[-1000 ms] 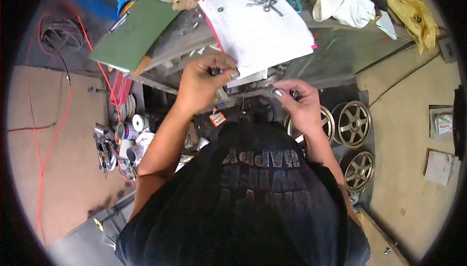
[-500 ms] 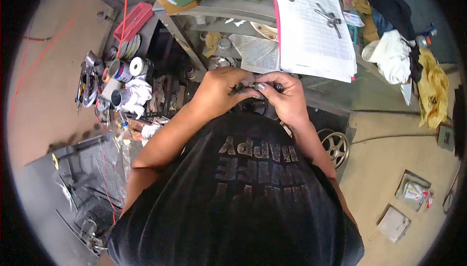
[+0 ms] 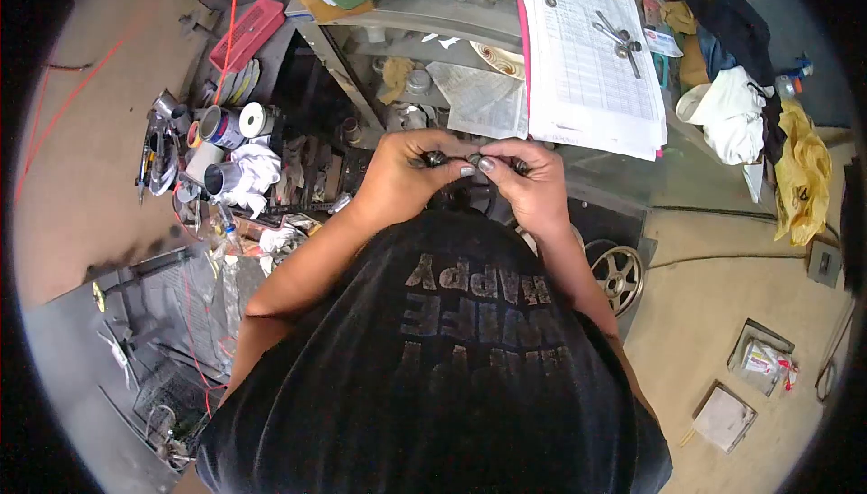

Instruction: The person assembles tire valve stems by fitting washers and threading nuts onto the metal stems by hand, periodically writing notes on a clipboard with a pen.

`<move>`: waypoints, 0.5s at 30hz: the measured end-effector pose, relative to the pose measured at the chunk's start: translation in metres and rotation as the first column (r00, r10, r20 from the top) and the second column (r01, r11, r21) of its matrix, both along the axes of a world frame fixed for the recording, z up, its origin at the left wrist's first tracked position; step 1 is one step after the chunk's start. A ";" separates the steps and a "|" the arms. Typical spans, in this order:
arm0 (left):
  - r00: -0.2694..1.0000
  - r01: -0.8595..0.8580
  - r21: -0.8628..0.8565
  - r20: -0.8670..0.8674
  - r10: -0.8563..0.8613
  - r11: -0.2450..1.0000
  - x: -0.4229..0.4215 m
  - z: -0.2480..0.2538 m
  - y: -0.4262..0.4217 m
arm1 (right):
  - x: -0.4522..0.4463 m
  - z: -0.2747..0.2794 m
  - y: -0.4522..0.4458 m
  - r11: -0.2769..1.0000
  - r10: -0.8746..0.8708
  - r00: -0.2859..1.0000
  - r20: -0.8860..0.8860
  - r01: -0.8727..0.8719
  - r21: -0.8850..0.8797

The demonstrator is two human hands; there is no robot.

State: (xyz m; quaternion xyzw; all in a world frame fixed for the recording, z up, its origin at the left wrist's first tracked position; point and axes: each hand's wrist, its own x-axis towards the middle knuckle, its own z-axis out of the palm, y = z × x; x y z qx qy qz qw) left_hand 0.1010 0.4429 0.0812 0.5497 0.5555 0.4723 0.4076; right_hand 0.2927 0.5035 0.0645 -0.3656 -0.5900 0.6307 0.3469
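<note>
In front of my chest, both hands meet at a small dark metal part (image 3: 474, 159) that is pinched between their fingertips. My left hand (image 3: 397, 180) is closed, with a dark rounded piece (image 3: 435, 158) showing among its curled fingers. My right hand (image 3: 535, 191) is closed too, thumb and index finger on the metal part. Another dark rounded piece (image 3: 519, 166) shows inside the right fingers. Whether these dark pieces are joined to the middle part, I cannot tell. Just beyond the hands, several metal tools or rods (image 3: 621, 41) lie on a stack of printed sheets (image 3: 587, 101).
The sheets lie on a glass-topped counter (image 3: 415, 20), with papers and small items on a shelf below. Cans (image 3: 221, 128) and a red basket (image 3: 248, 35) stand to the left. A wheel rim (image 3: 618, 279), white cloth (image 3: 733, 113) and yellow plastic bag (image 3: 802, 178) are to the right.
My fingers have shifted slightly around the metal part, showing more of the dark piece in the left hand. Both hands stay together; the view has moved a little.
</note>
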 end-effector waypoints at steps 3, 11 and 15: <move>0.998 0.054 -0.046 0.042 -0.052 0.997 -0.001 -0.006 0.003 | 0.002 -0.007 -0.001 0.987 -0.041 0.994 0.096 0.026 0.157; 0.989 0.093 -0.035 0.118 -0.088 0.995 0.004 -0.004 0.007 | 0.006 -0.001 -0.003 0.939 -0.114 0.988 0.104 0.073 0.336; 0.974 0.125 -0.059 0.200 -0.111 0.990 0.005 -0.002 0.008 | 0.009 0.008 -0.004 0.937 -0.093 0.986 0.140 0.039 0.348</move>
